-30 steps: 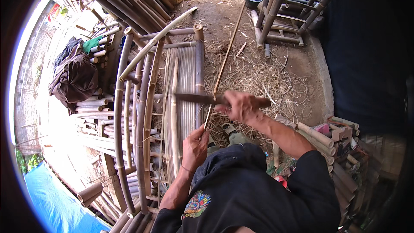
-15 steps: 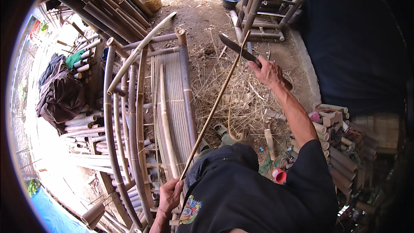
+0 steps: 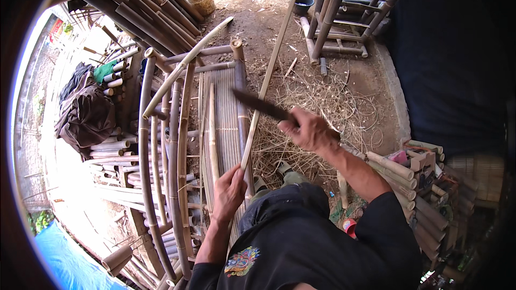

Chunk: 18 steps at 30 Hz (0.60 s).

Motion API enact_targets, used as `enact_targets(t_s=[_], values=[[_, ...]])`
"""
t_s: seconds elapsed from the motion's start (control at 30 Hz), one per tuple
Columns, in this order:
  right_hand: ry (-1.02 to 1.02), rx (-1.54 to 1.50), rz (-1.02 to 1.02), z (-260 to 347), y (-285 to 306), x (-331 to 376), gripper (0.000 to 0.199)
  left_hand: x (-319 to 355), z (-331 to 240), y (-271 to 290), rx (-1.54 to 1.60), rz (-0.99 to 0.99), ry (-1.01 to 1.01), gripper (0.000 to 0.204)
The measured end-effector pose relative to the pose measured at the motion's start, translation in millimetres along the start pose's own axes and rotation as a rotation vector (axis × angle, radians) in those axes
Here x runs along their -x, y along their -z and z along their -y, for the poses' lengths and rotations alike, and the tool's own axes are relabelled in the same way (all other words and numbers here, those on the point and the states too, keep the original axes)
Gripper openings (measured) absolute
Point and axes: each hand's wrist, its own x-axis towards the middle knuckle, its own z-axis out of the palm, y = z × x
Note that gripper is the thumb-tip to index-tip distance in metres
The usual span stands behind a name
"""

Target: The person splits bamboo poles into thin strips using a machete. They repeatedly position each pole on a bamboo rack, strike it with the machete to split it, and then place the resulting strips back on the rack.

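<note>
A long, narrow bamboo strip (image 3: 274, 56) slants from my left hand (image 3: 230, 189) away toward the far middle, its pale face showing. My left fingers are closed around its near end. My right hand (image 3: 313, 133) grips the handle of a machete (image 3: 262, 105), whose dark blade points left and crosses the strip. Whether the edge touches the strip I cannot tell. Beneath them, to the left, lies a bamboo bench with a slatted top (image 3: 228, 102), and a loose pale bamboo piece (image 3: 212, 129) rests on it.
Thin bamboo shavings (image 3: 344, 107) litter the earth floor. To the left stands a bamboo frame (image 3: 146, 145) with a pole laid across it; stacked bamboo (image 3: 153, 11) leans behind. Cut bamboo lengths (image 3: 395, 164) are piled at right. A bucket (image 3: 200, 1) and a dark basin (image 3: 302, 3) sit far off.
My left hand has moved forward and right. My right hand has brought the machete left and nearer, across the strip. The strip now shows its pale face; the curled shaving beside it is out of sight.
</note>
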Motion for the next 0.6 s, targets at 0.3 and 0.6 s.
enact_targets(t_s=[0.3,0.6], values=[[0.107,-0.031,0.043,17.7,11.5,7.3,0.066,-12.6,-24.7,-66.9,0.103,-0.063,-0.118,0.036],[0.185,0.035,-0.022,-18.8,16.4,2.8,0.070,0.6,-19.2,-87.8,0.004,-0.084,-0.107,0.031]])
